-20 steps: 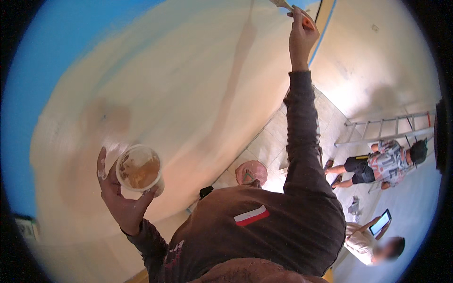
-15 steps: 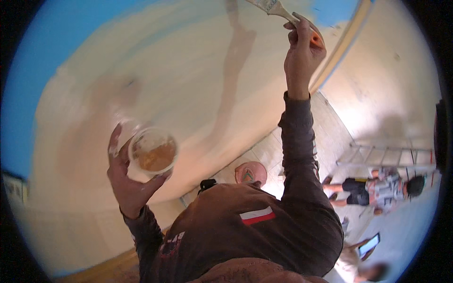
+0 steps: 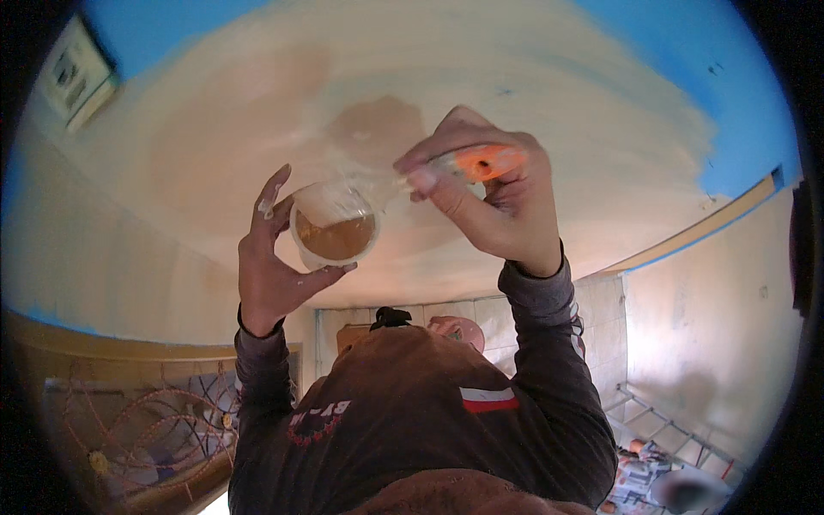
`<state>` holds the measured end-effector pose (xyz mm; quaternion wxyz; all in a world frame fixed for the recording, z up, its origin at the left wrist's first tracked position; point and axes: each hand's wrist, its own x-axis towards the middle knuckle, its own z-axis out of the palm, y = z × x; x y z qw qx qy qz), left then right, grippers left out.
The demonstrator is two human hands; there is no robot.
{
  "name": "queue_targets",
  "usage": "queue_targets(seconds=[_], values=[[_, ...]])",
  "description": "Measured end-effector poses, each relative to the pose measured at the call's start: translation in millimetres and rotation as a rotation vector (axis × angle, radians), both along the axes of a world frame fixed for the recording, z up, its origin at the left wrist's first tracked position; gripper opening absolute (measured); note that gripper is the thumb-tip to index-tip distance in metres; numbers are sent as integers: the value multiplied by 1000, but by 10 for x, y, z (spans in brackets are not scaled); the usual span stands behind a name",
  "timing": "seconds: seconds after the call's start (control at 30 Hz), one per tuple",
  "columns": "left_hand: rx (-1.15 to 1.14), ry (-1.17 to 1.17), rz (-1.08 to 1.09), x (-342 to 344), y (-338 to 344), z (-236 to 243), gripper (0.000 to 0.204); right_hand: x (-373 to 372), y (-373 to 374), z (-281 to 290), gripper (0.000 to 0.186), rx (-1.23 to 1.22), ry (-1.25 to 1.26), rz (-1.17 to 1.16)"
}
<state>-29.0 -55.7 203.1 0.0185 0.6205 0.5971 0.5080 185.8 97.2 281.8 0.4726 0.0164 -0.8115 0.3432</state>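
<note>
My left hand (image 3: 270, 262) is wrapped around a small whitish plastic tub (image 3: 322, 204), fingers on one side and thumb on the other. Tan paint (image 3: 339, 240) fills its lower part. Pinched in my right hand (image 3: 519, 210) is a paintbrush (image 3: 489, 161) with an orange handle end. The brush points left at the tub's rim; its head is blurred, and I cannot tell whether it touches the tub. White smears mark my left fingers. Beyond both hands spreads a wall (image 3: 549, 94) coated in cream, with blue along its outer parts.
A curly metal grille (image 3: 163, 421) covers an opening at lower left. A framed panel (image 3: 79, 73) is at upper left. At lower right stand a metal ladder (image 3: 669, 429) and a person (image 3: 631, 481). Below my chest shows a pinkish round object (image 3: 463, 330).
My right hand has come down from the upper wall with the paintbrush to beside the tub. The tub has moved slightly right and up. The view has turned, bringing the grille in.
</note>
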Motion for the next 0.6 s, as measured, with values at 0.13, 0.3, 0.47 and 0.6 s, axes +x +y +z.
queue_targets(seconds=[0.13, 0.3, 0.47, 0.6], values=[[-15, 30, -23, -29, 51, 36, 114, -118, 22, -36, 12, 178, -279, -4], [-73, 0, -39, 76, 119, 125, 116, -372, 29, -138, 18, 312, -464, -12], [-92, 67, -25, 88, 169, 153, 116, -420, 72, -181, 19, 389, -520, 75], [-58, 9, -41, 59, 230, 87, 115, -392, 117, -146, 18, 266, -467, 77]])
